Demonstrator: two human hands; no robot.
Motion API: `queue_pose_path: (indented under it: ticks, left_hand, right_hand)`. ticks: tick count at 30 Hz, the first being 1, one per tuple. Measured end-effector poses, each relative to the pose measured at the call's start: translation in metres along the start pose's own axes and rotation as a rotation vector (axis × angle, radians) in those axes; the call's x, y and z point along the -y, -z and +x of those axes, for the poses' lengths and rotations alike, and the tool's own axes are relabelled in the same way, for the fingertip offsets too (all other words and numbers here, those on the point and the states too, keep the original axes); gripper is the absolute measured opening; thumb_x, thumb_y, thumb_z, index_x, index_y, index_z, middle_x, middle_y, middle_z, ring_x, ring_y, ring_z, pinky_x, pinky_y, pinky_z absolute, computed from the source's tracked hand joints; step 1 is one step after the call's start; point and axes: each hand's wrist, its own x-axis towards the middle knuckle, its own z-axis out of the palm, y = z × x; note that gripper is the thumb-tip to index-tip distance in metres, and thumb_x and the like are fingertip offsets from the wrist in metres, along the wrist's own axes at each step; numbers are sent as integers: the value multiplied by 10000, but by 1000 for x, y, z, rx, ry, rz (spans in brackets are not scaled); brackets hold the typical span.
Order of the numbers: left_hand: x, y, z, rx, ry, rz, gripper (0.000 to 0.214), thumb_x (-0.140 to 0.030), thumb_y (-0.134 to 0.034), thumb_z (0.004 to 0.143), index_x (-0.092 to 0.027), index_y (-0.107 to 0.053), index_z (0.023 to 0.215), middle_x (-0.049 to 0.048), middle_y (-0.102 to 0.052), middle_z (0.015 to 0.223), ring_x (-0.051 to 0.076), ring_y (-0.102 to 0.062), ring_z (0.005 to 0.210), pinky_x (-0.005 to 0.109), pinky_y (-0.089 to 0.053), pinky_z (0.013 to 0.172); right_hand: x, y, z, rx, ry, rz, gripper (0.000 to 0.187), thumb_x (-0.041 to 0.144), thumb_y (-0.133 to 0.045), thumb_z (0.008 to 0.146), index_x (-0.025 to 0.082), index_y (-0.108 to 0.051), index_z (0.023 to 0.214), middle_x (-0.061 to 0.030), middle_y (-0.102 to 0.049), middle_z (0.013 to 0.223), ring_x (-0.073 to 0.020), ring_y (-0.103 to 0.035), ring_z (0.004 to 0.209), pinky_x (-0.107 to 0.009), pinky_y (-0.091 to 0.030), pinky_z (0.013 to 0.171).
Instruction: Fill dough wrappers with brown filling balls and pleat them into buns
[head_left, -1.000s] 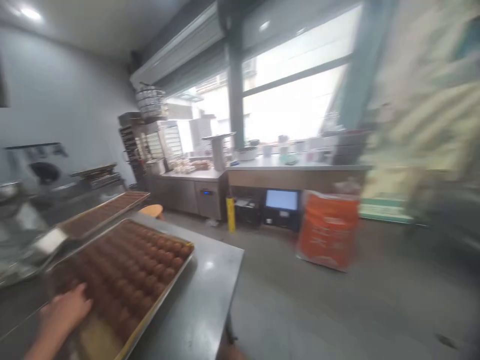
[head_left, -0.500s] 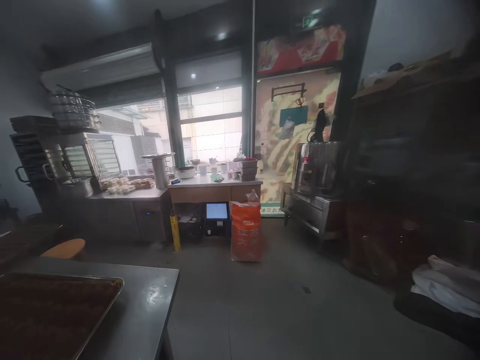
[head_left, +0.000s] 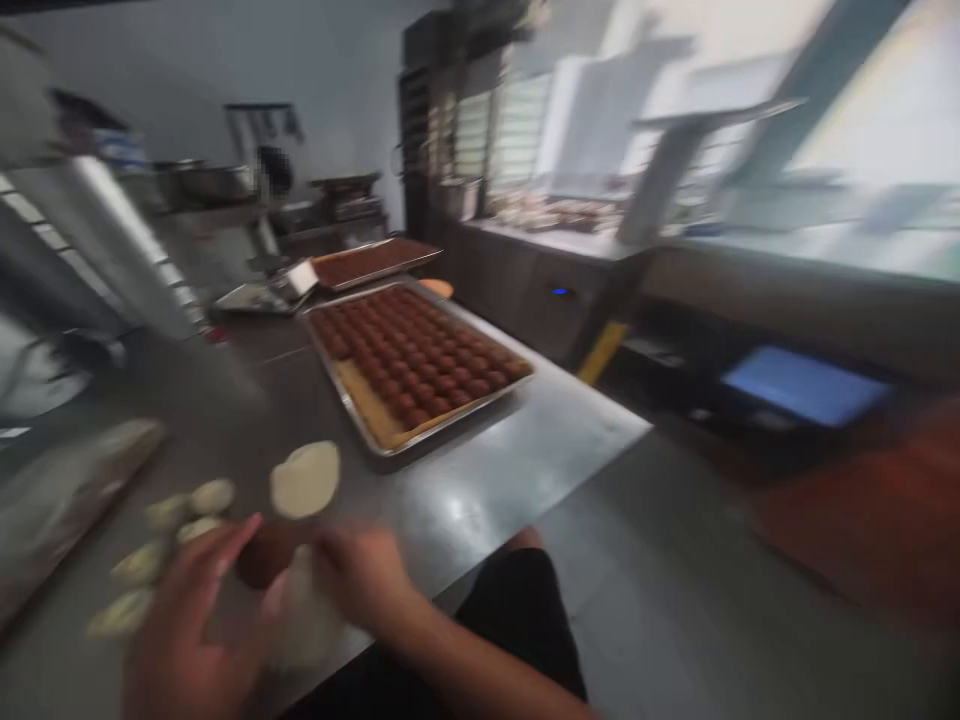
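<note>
The picture is blurred by motion. My left hand (head_left: pixel 180 620) is low at the left, its fingers curled around a brown ball (head_left: pixel 262 555). My right hand (head_left: pixel 360 580) is just right of the ball, beside a pale piece of dough (head_left: pixel 307 625) that lies between both hands; whether it grips the dough is too blurred to tell. A flat round dough disc (head_left: pixel 304 480) lies on the steel table (head_left: pixel 480 470) just beyond my hands. Several small dough pieces (head_left: pixel 169 510) lie to its left.
A metal tray (head_left: pixel 360 430) holding rows of brown balls stands on the table ahead, with a second tray (head_left: pixel 375 260) behind it. A counter (head_left: pixel 570 245) runs along the windows at the right. A lit screen (head_left: pixel 806 385) glows under it. The table edge is near my body.
The view swung from the room and windows back down to the table. Both hands are now in view with the brown ball; half a second ago neither showed.
</note>
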Motion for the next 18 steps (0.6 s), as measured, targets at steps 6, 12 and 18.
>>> queue_pose_path:
  ticks: [6,12,18]
  left_hand:
    - [16,2,-70,67,158,70,408,-286,-665,937,-228,-555,1326,99,-659,1253,242,-649,1165,388,-565,983]
    - [14,-13,-73,131,139,-64,363,-202,-613,940,-234,-548,1295,96,-670,1223,235,-671,1161,370,-601,965]
    - [23,-31,-80,263,172,-107,322,-234,-589,966,-237,-555,1287,104,-662,1228,246,-674,1154,416,-611,968]
  right_hand:
    - [-3,-15,19,15,-14,-7,194,250,-605,944,261,-749,1073,-23,-794,1066,-219,-731,948,-330,-517,849]
    - [2,-19,15,5,-27,11,193,255,-606,939,255,-748,1070,-26,-799,1071,-215,-737,932,-339,-533,861]
    - [6,-17,15,-12,-29,35,190,232,-612,931,253,-751,1060,-19,-795,1067,-204,-728,900,-333,-534,849]
